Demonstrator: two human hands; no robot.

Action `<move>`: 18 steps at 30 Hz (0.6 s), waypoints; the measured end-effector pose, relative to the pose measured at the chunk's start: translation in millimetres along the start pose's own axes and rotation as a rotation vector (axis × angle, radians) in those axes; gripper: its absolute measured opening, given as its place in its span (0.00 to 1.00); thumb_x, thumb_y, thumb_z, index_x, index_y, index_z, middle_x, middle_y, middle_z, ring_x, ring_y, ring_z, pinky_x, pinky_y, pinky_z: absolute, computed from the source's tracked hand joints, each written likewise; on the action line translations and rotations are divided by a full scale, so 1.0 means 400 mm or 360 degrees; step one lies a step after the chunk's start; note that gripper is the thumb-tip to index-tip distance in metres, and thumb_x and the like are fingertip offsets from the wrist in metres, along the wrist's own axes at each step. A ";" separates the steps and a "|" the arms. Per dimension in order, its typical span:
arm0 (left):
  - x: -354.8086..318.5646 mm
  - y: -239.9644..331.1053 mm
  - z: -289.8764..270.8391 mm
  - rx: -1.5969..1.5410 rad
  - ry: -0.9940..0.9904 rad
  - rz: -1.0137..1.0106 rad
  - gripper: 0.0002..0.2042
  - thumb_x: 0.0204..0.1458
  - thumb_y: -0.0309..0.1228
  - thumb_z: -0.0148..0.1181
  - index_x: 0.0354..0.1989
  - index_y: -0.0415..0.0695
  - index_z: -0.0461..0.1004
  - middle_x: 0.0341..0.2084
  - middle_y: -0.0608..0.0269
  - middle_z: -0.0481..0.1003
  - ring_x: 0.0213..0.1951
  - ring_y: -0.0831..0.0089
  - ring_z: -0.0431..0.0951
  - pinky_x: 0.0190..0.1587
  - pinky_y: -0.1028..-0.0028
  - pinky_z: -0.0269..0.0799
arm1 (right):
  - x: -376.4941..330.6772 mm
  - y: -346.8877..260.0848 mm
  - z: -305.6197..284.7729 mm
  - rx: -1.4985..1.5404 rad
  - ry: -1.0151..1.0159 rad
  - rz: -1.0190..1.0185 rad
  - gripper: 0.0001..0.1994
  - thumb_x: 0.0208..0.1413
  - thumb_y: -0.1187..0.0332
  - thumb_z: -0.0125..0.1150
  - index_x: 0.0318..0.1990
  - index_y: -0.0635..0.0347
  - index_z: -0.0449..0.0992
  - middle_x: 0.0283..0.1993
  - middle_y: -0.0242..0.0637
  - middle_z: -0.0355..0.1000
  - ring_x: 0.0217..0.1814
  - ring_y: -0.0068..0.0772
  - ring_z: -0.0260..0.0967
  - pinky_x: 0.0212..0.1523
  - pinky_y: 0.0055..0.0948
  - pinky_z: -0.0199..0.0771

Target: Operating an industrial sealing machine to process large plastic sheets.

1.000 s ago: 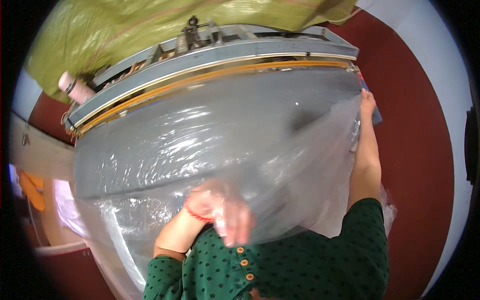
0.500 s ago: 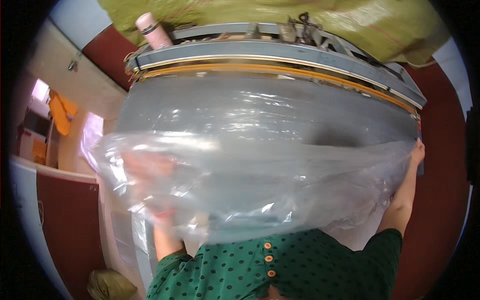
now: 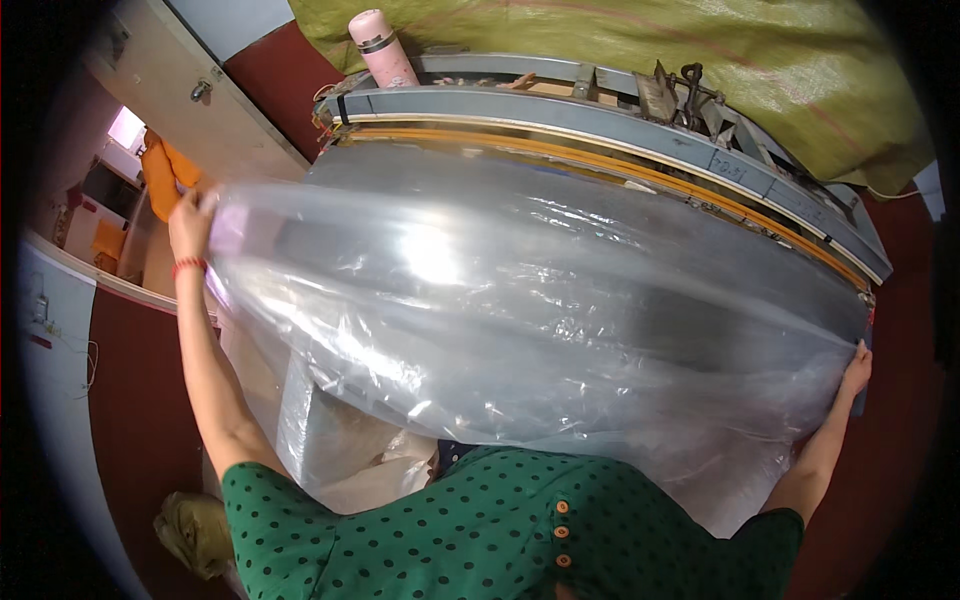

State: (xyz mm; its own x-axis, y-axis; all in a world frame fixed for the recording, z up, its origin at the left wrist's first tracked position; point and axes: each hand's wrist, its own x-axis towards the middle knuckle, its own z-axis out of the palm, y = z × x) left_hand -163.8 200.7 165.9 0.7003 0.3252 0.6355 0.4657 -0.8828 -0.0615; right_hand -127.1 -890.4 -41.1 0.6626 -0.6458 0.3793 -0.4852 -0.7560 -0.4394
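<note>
Head view: left hand (image 3: 192, 222) at 9 o'clock, fingers closed on corner of clear plastic sheet (image 3: 520, 310). Right hand (image 3: 856, 368) at 3 o'clock, gripping opposite edge of sheet. Sheet stretched wide between both hands, over grey machine table (image 3: 600, 115). Pink bottle (image 3: 380, 46) at 11 o'clock, upright on machine. Green sack (image 3: 640, 40) at 12 o'clock, behind machine.

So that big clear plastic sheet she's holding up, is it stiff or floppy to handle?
Probably floppy: the clear plastic sheet sags and wrinkles between the left hand and right hand. Likely light for its size, since it is held spread by its ends alone. The glossy surface hints that it may be slippery.
</note>
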 end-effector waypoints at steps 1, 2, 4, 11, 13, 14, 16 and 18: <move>0.053 -0.009 -0.008 -0.0136 0.0108 -0.0065 0.07 0.43 0.28 0.52 0.29 0.38 0.70 0.21 0.52 0.71 0.28 0.55 0.71 0.33 0.68 0.67 | 0.005 0.007 0.012 0.0060 0.0069 -0.0029 0.25 0.52 0.47 0.43 0.38 0.65 0.69 0.35 0.47 0.70 0.38 0.45 0.65 0.40 0.33 0.62; 0.091 -0.021 -0.020 -0.0277 0.0217 -0.0126 0.07 0.41 0.26 0.52 0.30 0.39 0.70 0.23 0.54 0.72 0.31 0.55 0.72 0.35 0.68 0.66 | 0.010 0.012 0.023 0.0117 0.0140 -0.0054 0.25 0.52 0.47 0.43 0.38 0.64 0.69 0.35 0.46 0.70 0.37 0.45 0.65 0.40 0.33 0.62; 0.072 0.287 -0.102 0.0075 0.1031 0.0579 0.09 0.39 0.25 0.52 0.31 0.41 0.70 0.32 0.56 0.72 0.37 0.59 0.71 0.39 0.68 0.66 | 0.019 0.061 -0.019 0.0010 0.0185 0.0007 0.25 0.52 0.47 0.43 0.38 0.64 0.69 0.35 0.46 0.70 0.37 0.45 0.65 0.40 0.33 0.62; -0.184 0.346 0.180 -0.0130 -0.1011 0.0569 0.14 0.44 0.27 0.46 0.42 0.42 0.65 0.35 0.49 0.71 0.36 0.54 0.72 0.38 0.62 0.68 | 0.041 0.084 0.018 0.0012 0.0116 0.0074 0.27 0.50 0.44 0.43 0.40 0.63 0.70 0.36 0.46 0.70 0.40 0.45 0.66 0.41 0.33 0.62; -0.179 0.272 0.242 0.0139 -0.1138 0.0342 0.15 0.44 0.27 0.46 0.43 0.42 0.64 0.34 0.48 0.71 0.34 0.52 0.72 0.38 0.61 0.68 | 0.035 0.066 0.023 0.0044 0.0107 0.0021 0.27 0.51 0.45 0.43 0.39 0.64 0.69 0.36 0.46 0.70 0.40 0.44 0.66 0.41 0.34 0.62; -0.174 0.280 0.243 0.0130 -0.1059 0.0351 0.15 0.44 0.27 0.47 0.43 0.42 0.64 0.35 0.49 0.71 0.35 0.52 0.72 0.38 0.61 0.68 | 0.029 0.065 0.016 0.0053 0.0120 -0.0022 0.26 0.51 0.46 0.43 0.39 0.65 0.69 0.37 0.47 0.70 0.40 0.43 0.66 0.41 0.34 0.62; -0.171 0.303 0.241 0.0123 -0.0978 0.0359 0.14 0.43 0.27 0.47 0.42 0.42 0.65 0.35 0.50 0.71 0.35 0.53 0.72 0.38 0.62 0.68 | 0.033 0.079 0.018 0.0089 0.0171 -0.0006 0.26 0.52 0.46 0.43 0.38 0.66 0.69 0.36 0.46 0.70 0.39 0.41 0.66 0.40 0.33 0.62; -0.179 0.443 0.186 -0.0134 -0.0946 0.0815 0.12 0.44 0.27 0.48 0.39 0.41 0.67 0.40 0.51 0.68 0.40 0.55 0.70 0.40 0.64 0.68 | 0.026 0.097 0.001 0.0107 0.0234 0.0023 0.26 0.52 0.47 0.43 0.38 0.66 0.69 0.35 0.45 0.70 0.38 0.39 0.66 0.40 0.32 0.62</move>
State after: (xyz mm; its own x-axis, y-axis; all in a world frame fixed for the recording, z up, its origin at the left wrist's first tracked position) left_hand -91.0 46.4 52.3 0.9994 -0.0229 0.0243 -0.0186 -0.9867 -0.1616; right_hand -138.8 -926.4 -54.5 0.5629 -0.6688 0.4858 -0.4512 -0.7410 -0.4974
